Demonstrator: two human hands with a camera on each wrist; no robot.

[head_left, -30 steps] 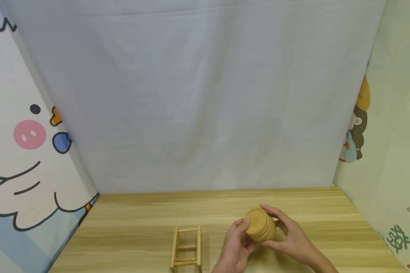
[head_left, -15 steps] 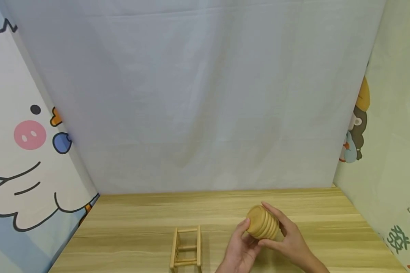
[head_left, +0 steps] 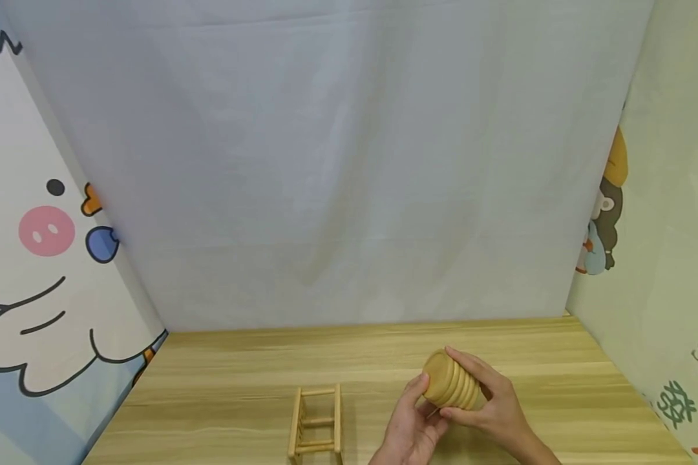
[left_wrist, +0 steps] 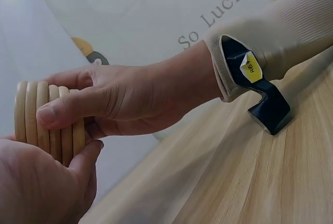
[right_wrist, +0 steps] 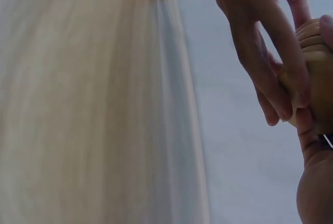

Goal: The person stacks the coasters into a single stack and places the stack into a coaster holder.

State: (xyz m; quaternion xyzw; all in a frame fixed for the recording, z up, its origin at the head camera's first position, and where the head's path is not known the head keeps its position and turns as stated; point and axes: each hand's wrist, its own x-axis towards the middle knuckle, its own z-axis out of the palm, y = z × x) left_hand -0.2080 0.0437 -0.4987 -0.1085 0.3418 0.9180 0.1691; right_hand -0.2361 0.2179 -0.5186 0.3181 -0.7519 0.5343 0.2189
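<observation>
A stack of several round wooden coasters (head_left: 450, 382) is held between both hands above the table, tilted so one flat face turns left. My left hand (head_left: 408, 423) supports it from the left and below, thumb pressing against the edge of that face. From the right, my right hand (head_left: 497, 410) grips the stack, fingers over the top side and thumb under the near side. The left wrist view shows the coasters (left_wrist: 32, 112) lined up edge to edge, with the right thumb across their rims. In the right wrist view the stack is partly cut off at the right edge.
Left of the hands, a small wooden rack (head_left: 317, 423) with side rails and crossbars stands on the wood-grain table (head_left: 227, 387). A pale curtain (head_left: 349, 194) hangs behind the table. Cartoon-printed panels (head_left: 41, 213) flank it on both sides.
The hands and coaster stack have shifted slightly to the right, and the stack has turned so more of its coaster rims show. The rack has stayed in place.
</observation>
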